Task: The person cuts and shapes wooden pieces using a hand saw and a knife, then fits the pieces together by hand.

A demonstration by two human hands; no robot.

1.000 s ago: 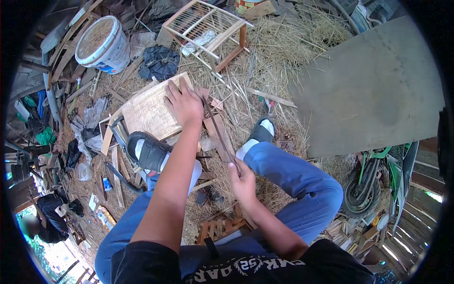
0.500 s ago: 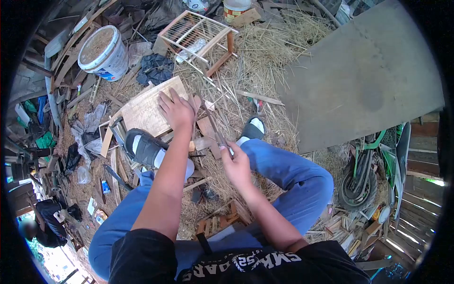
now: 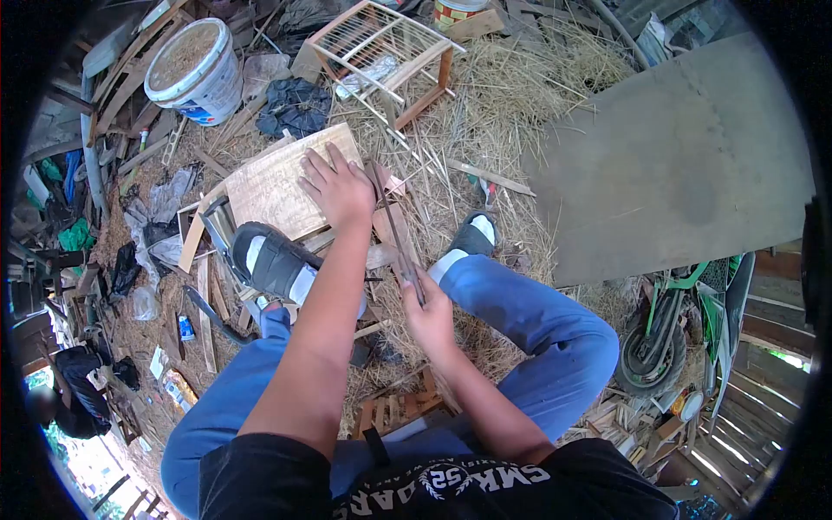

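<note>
Left hand (image 3: 339,189) lies spread on the wooden board (image 3: 273,191) near its right edge; right hand (image 3: 427,310) curls around one end of a long dark tool (image 3: 396,227), which slants up beside that edge.

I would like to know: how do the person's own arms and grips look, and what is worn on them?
Both the left grip and the right grip are bare, five-fingered hands without gloves. No watch or bracelet shows at the wrists. Short black sleeves leave the forearms uncovered; they belong to a black shirt with white printing, including "52", on its front.
</note>
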